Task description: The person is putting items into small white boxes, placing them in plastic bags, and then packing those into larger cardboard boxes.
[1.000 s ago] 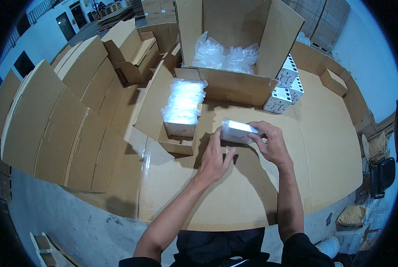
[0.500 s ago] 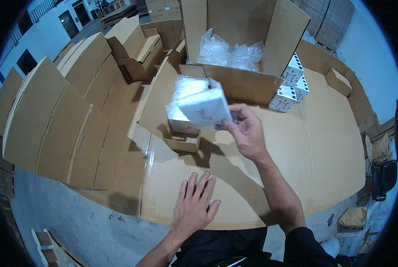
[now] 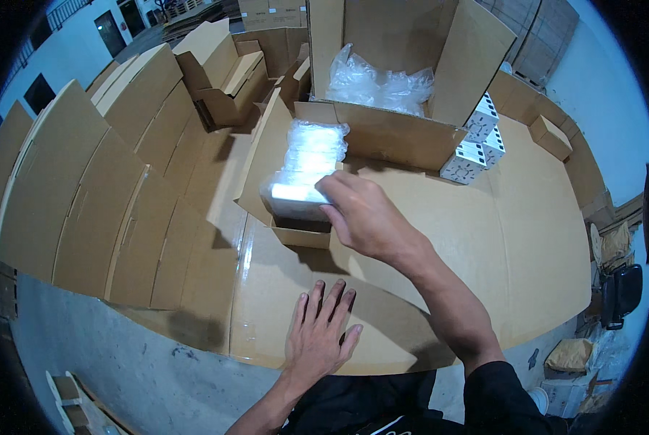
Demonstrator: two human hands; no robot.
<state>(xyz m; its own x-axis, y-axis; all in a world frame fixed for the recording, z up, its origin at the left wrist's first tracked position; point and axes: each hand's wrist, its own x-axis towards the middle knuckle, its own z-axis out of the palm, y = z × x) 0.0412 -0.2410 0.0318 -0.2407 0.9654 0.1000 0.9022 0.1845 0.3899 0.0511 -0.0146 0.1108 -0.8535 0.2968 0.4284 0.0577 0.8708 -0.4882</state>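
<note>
Two hands in view: right hand closed around one plastic-wrapped packet at the near end of a small open carton, left hand flat and empty, fingers spread on the cardboard sheet. One row of wrapped packets in that carton; crumpled clear bags in the big open box behind; three or so white printed boxes stacked beside it.

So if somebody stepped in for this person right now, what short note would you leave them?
Right hand: grips a plastic-wrapped white packet at the near end of the row of wrapped packets in the small open carton.
Left hand: flat on the cardboard worktop, holding nothing.
Done: a row of packets stands in the carton.
Left: release this packet; more bagged items sit in the big carton behind.
</note>
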